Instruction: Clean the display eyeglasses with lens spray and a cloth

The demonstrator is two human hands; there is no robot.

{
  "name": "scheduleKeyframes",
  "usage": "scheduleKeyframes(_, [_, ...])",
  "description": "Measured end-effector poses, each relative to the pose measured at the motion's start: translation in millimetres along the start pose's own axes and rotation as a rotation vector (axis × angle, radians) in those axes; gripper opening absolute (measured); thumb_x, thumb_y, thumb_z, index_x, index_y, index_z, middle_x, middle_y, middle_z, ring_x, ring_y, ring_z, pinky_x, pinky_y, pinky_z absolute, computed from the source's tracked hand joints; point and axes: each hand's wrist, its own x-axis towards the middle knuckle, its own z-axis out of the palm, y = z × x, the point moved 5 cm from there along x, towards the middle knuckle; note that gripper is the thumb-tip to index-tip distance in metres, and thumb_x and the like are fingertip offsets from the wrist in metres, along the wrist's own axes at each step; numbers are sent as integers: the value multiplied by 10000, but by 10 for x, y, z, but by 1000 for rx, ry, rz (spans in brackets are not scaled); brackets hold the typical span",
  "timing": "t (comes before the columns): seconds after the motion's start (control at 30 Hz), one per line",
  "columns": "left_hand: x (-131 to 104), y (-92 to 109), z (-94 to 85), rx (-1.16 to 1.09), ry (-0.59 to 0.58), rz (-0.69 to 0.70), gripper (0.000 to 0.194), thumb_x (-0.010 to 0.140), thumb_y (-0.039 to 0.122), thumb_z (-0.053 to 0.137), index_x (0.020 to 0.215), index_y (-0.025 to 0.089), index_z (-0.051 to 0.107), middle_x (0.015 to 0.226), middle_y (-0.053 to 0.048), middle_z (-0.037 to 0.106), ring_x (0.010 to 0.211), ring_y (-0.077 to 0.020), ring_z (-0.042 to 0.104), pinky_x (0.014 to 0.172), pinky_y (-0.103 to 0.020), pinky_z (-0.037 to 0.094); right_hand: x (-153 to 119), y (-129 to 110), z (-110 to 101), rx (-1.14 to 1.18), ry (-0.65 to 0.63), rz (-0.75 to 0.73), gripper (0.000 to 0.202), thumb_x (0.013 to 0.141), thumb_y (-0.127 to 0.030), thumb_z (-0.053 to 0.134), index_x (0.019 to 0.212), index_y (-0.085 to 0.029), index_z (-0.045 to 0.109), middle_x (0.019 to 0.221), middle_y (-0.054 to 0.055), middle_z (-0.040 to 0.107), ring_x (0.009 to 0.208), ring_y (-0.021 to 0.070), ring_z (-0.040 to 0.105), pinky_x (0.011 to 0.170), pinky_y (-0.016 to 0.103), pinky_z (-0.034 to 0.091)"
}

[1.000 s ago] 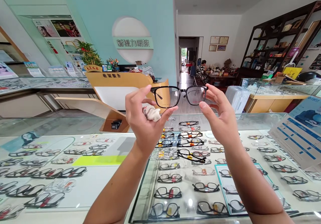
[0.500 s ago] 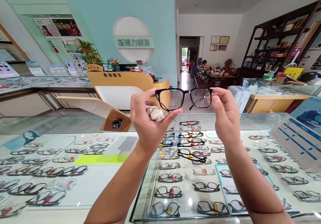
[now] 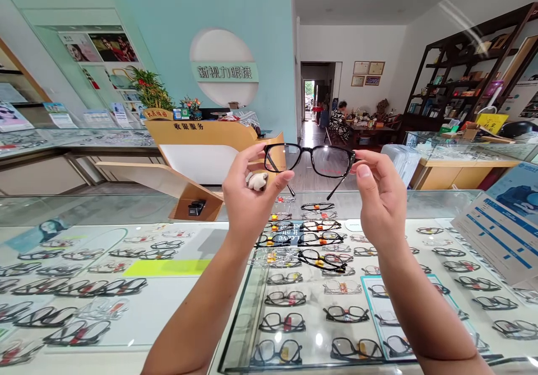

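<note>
A pair of black-framed eyeglasses (image 3: 308, 149) is held up in the air above the glass counter, its lenses see-through and its temple arms angled down. The fingers of my left hand (image 3: 252, 195) pinch the left end of the frame. Tucked in that same palm is a small crumpled whitish cloth (image 3: 256, 181). At the opposite end, my right hand (image 3: 382, 195) grips the frame near the hinge between thumb and fingers. Below both hands, another black pair of eyeglasses (image 3: 323, 260) lies at a tilt among several displayed frames.
A glass display counter (image 3: 168, 319) full of eyeglasses spans the foreground. Beyond it stand a wooden reception desk (image 3: 218, 134) and an angled wooden panel (image 3: 159, 180). A printed sheet (image 3: 498, 235) leans at the right. A person (image 3: 339, 120) sits at a far table.
The eyeglasses have tilted in my hands, so the temple arms now point lower and the frame slants down to the right. My left hand has shifted slightly rightward, covering more of the cloth.
</note>
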Motion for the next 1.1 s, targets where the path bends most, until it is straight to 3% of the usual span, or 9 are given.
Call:
scheduleKeyframes(0.17, [7, -43, 29, -46, -14, -13, 680, 840, 688, 901, 1342, 270, 710, 1225, -122, 772, 1075, -271, 787, 895, -393, 682, -12, -30, -22, 3, 17, -24, 290, 1102, -472, 579, 1268, -278, 717, 1049, 52, 730, 985, 220, 714, 880, 420, 588])
scheduleKeyframes(0.57, [-58, -130, 137, -55, -3, 191, 877, 806, 766, 878, 1480, 306, 556, 1422, -145, 669, 1313, -367, 726, 1024, -518, 652, -2, -84, -66, 3, 170, -139, 209, 1075, -396, 618, 1198, -273, 734, 1131, 79, 746, 1064, 250, 710, 903, 447, 599])
scheduleKeyframes(0.83, [-120, -3, 93, 22, 67, 398, 802, 851, 657, 904, 1501, 329, 568, 1397, -110, 668, 1321, -344, 698, 1121, -540, 598, 52, 78, -39, 221, 133, 53, 181, 1079, -437, 673, 1107, -276, 750, 1069, 42, 722, 949, 192, 696, 823, 346, 594])
scheduleKeyframes(1.1, [-145, 41, 106, 32, 71, 410, 814, 835, 612, 935, 1506, 317, 580, 1381, -106, 681, 1315, -337, 688, 1095, -513, 606, 88, 261, 59, 576, 5, 280, 194, 1027, -508, 738, 1051, -320, 774, 1058, 34, 729, 993, 220, 763, 829, 355, 629])
